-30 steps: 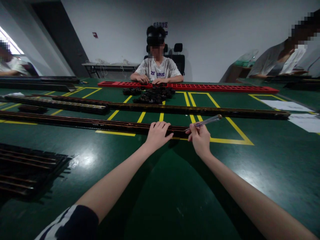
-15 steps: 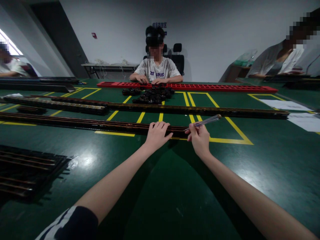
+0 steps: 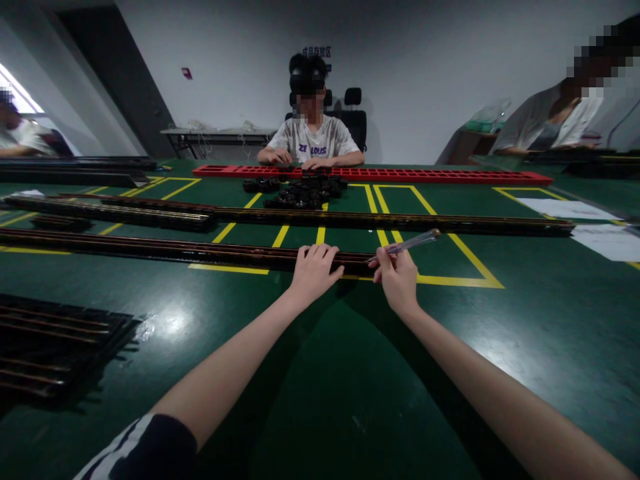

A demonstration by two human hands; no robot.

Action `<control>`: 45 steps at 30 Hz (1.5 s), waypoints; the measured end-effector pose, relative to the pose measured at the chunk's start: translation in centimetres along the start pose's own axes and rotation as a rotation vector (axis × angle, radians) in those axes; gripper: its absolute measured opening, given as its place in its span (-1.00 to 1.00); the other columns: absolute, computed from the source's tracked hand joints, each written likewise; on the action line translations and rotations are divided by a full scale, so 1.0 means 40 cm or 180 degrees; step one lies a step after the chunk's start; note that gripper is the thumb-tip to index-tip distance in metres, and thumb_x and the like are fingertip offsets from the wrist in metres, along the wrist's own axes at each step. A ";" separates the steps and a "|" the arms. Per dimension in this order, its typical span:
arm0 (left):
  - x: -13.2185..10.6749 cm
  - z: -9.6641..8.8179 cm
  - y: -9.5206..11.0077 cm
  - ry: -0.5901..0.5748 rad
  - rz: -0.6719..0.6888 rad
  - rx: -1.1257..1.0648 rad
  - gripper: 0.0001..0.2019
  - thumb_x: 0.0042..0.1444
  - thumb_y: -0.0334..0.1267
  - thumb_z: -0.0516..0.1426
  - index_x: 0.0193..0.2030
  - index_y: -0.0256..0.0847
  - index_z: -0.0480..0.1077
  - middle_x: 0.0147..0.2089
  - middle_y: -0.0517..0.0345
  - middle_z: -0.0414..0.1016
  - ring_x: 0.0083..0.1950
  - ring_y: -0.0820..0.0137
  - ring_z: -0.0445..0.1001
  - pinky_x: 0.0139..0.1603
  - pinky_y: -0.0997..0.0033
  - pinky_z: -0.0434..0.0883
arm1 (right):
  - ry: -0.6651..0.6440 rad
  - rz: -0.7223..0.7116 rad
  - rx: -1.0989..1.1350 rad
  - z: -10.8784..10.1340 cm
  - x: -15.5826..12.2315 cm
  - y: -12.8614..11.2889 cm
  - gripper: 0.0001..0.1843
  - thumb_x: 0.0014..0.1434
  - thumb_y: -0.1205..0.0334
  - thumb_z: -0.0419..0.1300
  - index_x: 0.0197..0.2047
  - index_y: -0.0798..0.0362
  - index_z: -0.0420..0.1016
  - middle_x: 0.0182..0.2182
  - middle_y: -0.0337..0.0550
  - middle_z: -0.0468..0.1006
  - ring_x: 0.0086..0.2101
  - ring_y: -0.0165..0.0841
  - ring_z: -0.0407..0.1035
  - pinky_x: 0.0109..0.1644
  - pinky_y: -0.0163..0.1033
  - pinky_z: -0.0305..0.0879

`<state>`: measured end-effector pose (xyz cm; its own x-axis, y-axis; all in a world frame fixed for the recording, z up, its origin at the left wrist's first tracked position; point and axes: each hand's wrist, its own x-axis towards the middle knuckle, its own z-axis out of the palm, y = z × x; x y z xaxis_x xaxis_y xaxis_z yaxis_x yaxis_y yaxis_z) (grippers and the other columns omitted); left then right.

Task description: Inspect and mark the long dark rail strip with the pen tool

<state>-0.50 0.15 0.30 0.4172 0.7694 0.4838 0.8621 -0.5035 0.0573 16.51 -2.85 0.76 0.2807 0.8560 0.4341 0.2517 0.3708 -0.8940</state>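
My left hand (image 3: 314,272) lies palm down on the right end of a long dark slotted strip (image 3: 165,247) that runs across the green table, its fingers curled over the strip's far edge. Just to its right, my right hand (image 3: 397,277) is closed in a pinch on a clear-handled screwdriver-like tool (image 3: 414,242). The tool's tip points left at the strip's end and its handle slants up to the right.
Another long dark strip (image 3: 400,221) lies behind. A pile of small black parts (image 3: 303,190) and a red slotted strip (image 3: 400,176) sit before a seated person opposite. More dark strips (image 3: 45,347) are stacked at the near left. Papers (image 3: 600,233) lie at right. Other people sit at both sides.
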 end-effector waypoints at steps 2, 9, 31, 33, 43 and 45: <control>0.000 -0.001 0.002 0.0023 0.0004 0.0020 -0.66 0.20 -0.10 -0.01 0.03 -0.21 0.36 -0.01 -0.04 0.47 0.01 0.17 0.39 0.07 0.08 0.23 | -0.0003 -0.0002 -0.0013 0.000 0.000 -0.002 -0.68 0.17 -0.06 0.11 -0.34 0.04 0.26 -0.56 -0.27 0.46 -0.70 -0.49 0.27 -0.66 -0.37 0.19; 0.001 -0.002 0.005 0.0054 -0.0001 0.0050 -0.66 0.21 -0.12 -0.02 0.00 -0.25 0.37 -0.03 -0.05 0.48 0.00 0.16 0.40 0.07 0.06 0.24 | -0.0085 0.0021 0.0016 0.001 -0.001 -0.001 -0.69 0.18 -0.05 0.10 -0.33 0.04 0.26 -0.54 -0.27 0.46 -0.69 -0.49 0.28 -0.66 -0.37 0.19; 0.000 0.001 0.007 0.0126 -0.0015 0.0101 -0.68 0.19 -0.14 -0.01 -0.04 -0.28 0.38 -0.05 -0.03 0.49 -0.03 0.19 0.40 0.07 0.08 0.24 | -0.0123 -0.0060 0.0049 0.000 0.001 0.007 -0.68 0.18 -0.06 0.11 -0.33 0.04 0.28 -0.53 -0.25 0.49 -0.69 -0.49 0.28 -0.67 -0.38 0.19; 0.000 0.000 0.007 0.0113 -0.0028 0.0097 -0.68 0.20 -0.15 -0.02 -0.03 -0.28 0.38 -0.05 -0.04 0.49 -0.02 0.19 0.40 0.08 0.08 0.24 | -0.0149 -0.0060 0.0020 0.000 0.001 0.004 -0.69 0.18 -0.05 0.11 -0.33 0.05 0.28 -0.53 -0.23 0.49 -0.68 -0.49 0.29 -0.67 -0.38 0.20; -0.001 -0.003 0.008 0.0072 0.0034 0.0012 -0.68 0.22 -0.25 -0.06 0.03 -0.28 0.36 0.01 -0.02 0.48 0.03 0.22 0.39 0.12 0.07 0.22 | -0.0195 -0.0041 -0.0070 -0.001 -0.001 -0.007 -0.62 0.14 -0.12 0.12 -0.33 0.07 0.29 -0.51 -0.19 0.51 -0.67 -0.46 0.30 -0.65 -0.35 0.23; -0.001 -0.003 0.008 0.0061 0.0044 0.0013 -0.67 0.22 -0.27 -0.07 0.03 -0.27 0.36 0.02 -0.02 0.47 0.03 0.22 0.39 0.12 0.06 0.22 | -0.0220 -0.0038 -0.0077 -0.002 -0.001 -0.009 -0.60 0.14 -0.14 0.12 -0.32 0.07 0.30 -0.51 -0.18 0.51 -0.66 -0.46 0.30 -0.65 -0.36 0.24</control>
<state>-0.28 -0.09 0.41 0.4235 0.7546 0.5013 0.8574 -0.5125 0.0471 16.46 -3.05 1.09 0.2132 0.8747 0.4353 0.2771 0.3731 -0.8854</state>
